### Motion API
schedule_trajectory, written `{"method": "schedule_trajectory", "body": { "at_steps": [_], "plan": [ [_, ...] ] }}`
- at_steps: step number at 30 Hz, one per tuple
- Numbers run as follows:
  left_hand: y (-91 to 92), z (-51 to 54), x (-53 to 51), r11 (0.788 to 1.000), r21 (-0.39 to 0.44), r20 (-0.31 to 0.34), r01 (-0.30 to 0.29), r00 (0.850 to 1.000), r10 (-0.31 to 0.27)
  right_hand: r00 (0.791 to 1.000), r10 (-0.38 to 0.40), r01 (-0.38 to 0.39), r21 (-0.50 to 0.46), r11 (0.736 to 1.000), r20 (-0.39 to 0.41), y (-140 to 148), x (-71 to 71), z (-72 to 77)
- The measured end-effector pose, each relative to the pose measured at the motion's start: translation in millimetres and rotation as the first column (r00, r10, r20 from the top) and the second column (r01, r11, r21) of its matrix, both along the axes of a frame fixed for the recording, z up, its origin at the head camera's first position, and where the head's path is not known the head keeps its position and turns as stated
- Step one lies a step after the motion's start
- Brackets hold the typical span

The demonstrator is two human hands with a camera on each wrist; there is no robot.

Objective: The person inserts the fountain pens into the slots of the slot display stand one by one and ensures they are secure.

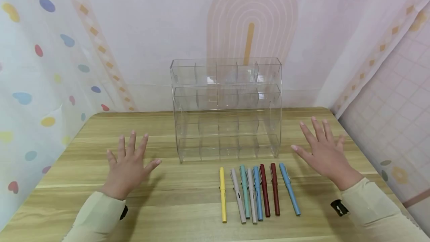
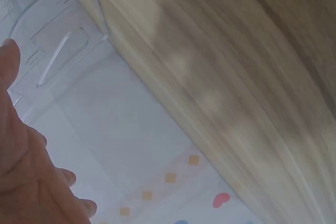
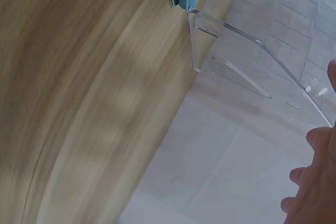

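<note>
My left hand (image 1: 128, 169) is spread palm down over the left part of the table, fingers straight, holding nothing. On the other side my right hand (image 1: 324, 152) is spread the same way, right of a clear tiered rack (image 1: 228, 117) with several compartments. In front of the rack lies a loose row of pens with clips: a yellow pen (image 1: 223, 195) at the left, grey, teal, blue and dark red pens in the middle, and a blue pen (image 1: 289, 189) slanting at the right, nearest my right hand. Neither hand touches a pen or the rack.
The wooden table (image 1: 161, 204) ends at the back against a pale patterned curtain (image 1: 151, 29). Curtains also hang along its left and right sides. The rack stands near the back edge, its tiers stepping upward away from me.
</note>
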State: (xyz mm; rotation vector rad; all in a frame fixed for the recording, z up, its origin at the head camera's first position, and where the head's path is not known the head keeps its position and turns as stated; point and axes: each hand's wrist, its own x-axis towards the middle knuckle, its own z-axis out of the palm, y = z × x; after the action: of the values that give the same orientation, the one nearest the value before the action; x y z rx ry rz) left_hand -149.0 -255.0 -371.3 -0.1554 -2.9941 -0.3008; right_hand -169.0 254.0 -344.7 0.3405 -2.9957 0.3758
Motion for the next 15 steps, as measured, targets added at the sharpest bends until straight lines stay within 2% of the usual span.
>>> {"method": "schedule_trajectory", "body": {
  "at_steps": [5,9,15],
  "plan": [
    [2.7,-1.4,-1.3,1.000,0.015,0.006,0.008,1.000,-0.008,1.000,0.009,-0.008,-0.040,0.999,0.019,-1.8,0.0,-0.2],
    [8.0,-1.0,-4.1,0.998,0.052,0.012,0.021,1.000,-0.022,0.999,0.010,-0.005,-0.110,0.994,0.043,-2.6,1.1,-1.7],
    [17.3,0.0,-9.2,0.987,0.142,-0.035,0.082,0.996,-0.077,0.998,0.027,-0.010,-0.254,0.967,0.063,-2.8,3.1,-7.8]
  ]
}}
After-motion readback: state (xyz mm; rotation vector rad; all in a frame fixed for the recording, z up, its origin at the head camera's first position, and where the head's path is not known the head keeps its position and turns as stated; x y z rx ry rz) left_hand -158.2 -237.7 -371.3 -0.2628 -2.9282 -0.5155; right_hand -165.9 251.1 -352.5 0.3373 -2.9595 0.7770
